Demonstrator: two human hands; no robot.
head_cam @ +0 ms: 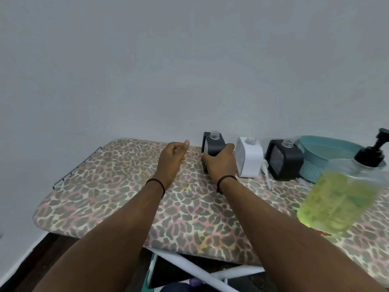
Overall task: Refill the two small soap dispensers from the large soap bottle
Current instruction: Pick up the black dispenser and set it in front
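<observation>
A plain grey wall backs a leopard-print ironing board serving as the desk. The right hand, arm stretched forward, grips a black dispenser with an open neck, fingers curled round its lower body and hiding it. Just right of it stand a white dispenser, another black one and a teal basket. The large soap bottle, blurred, stands nearer the camera. The left hand hovers left, loosely curled, holding nothing.
</observation>
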